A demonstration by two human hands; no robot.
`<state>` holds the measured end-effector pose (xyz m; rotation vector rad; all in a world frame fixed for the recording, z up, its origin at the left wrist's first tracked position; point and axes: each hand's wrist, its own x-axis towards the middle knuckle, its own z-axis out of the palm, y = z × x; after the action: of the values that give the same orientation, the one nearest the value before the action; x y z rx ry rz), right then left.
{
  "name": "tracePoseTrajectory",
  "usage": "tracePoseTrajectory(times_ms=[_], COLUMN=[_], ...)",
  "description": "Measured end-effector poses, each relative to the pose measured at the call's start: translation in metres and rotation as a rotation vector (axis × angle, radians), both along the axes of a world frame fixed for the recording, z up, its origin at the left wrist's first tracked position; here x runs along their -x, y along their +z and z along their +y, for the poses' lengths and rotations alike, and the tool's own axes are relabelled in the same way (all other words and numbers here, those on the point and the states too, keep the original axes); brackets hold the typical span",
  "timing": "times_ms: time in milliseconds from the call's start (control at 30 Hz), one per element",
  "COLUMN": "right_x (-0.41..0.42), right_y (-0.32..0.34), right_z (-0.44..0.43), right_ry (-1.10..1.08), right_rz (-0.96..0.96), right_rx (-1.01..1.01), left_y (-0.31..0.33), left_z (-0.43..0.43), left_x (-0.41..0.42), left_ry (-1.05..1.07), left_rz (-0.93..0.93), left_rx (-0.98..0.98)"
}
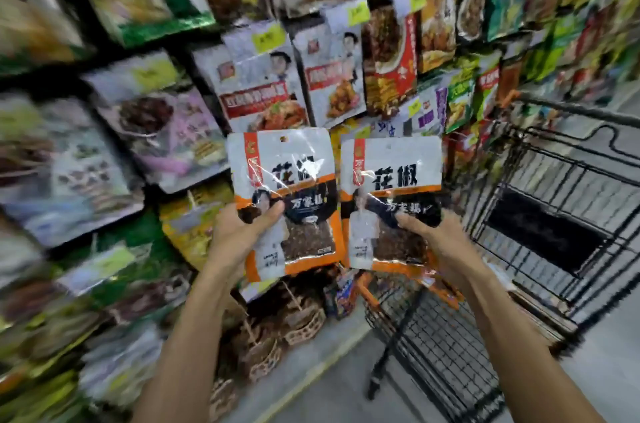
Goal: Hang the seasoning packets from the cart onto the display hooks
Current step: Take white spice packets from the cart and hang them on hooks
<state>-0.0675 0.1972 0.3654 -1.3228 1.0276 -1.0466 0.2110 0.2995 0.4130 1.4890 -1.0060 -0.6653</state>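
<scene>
Head view: two bare arms come up from the bottom edge toward a wall of hanging goods; the outer parts of the frame are blurred.
Left hand [239, 232]: at centre, pinching the left packet low on its left side, thumb laid across the front, fingers hidden behind it.
Right hand [436, 242]: just right of centre, pinching the right packet at its lower right corner, thumb on the front, fingers hidden behind it.
Left packet [287, 180]: white top, orange border, dark window showing brown seasoning; held upright with a slight lean, in front of the display.
Right packet [391, 180]: same design, upright, just beside the left packet; whether their inner edges touch cannot be told.
Cart [554, 214]: black wire, filling the right and lower right of the frame, its near end below the right hand.
Hanging packets [263, 83]: rows of them cover the upper and left parts of the frame, directly behind both held packets.
Price tags [268, 38]: small and yellow, at the tops of the hanging packets in the upper centre.
Floor [346, 381]: grey, at bottom centre, between the display and the cart.
</scene>
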Motion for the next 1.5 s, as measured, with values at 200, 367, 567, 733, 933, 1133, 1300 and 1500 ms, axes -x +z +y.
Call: tracePoseTrajectory(times_ms=[200,367,567,733,933,1133,1300,1500], right_x=[-0.122,-0.224,-0.328,-0.384,-0.421,-0.442,-0.458,-0.473], right_y=[0.061,0.086,0.104,0.107,0.107,0.109,0.111,0.111], right_z=[0.066,0.144,0.239,0.289,0.311,0.304,0.292,0.283], right_ry=[0.306,0.506,0.649,0.679,0.720,0.708,0.728,0.750], right_rz=[-0.062,-0.094,-0.152,-0.167,-0.142,-0.150,-0.186,-0.207], right_rx=[0.105,0.114,0.156,0.149,0.140,0.109,0.075,0.047], left_y=[0.052,0.076,0.082,0.065,0.059,0.073,0.076,0.070], left_z=[0.143,0.269,0.391,0.449,0.461,0.434,0.409,0.392], left_x=[-0.085,-0.160,-0.230,-0.279,-0.330,-0.369,-0.398,-0.417], left_ry=[0.252,0.419,0.516,0.487,0.509,0.512,0.488,0.477], left_rz=[-0.027,-0.105,-0.098,-0.107,-0.041,0.012,0.040,0.077], left_rx=[0.091,0.162,0.186,0.108,0.031,0.110,0.105,0.149])
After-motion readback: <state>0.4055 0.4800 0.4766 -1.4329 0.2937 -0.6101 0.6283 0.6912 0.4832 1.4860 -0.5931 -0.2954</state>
